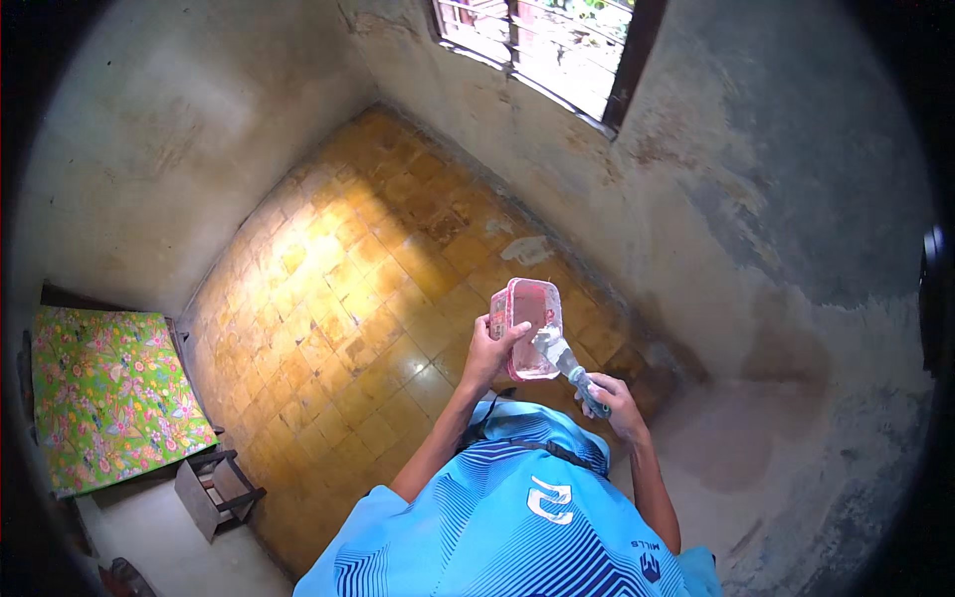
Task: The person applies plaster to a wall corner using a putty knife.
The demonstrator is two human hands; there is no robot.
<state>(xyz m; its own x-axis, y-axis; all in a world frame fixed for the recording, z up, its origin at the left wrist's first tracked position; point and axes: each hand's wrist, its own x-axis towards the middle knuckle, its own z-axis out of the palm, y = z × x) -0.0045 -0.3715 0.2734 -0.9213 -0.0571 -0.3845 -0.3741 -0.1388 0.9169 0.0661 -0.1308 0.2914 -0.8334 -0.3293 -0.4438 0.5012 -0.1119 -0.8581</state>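
Note:
My left hand (pixel 491 350) grips the side of a rectangular plastic tub (pixel 529 306), its thumb over the rim. The tub has a pinkish-red rim and whitish smears on its inner walls. In my right hand (pixel 621 406) is a putty knife (pixel 572 369), the fingers wrapped round its dark bluish handle. White paste covers the knife's blade, which lies at the tub's right edge. How much paste is in the tub I cannot tell.
Ahead and to the right rises a stained, patchy wall (pixel 686 189) with a barred window (pixel 542 45). Worn yellow tiles cover the floor (pixel 328 298). At the left are a bed with a green flowered cover (pixel 114 398) and a small wooden stool-like piece (pixel 214 493).

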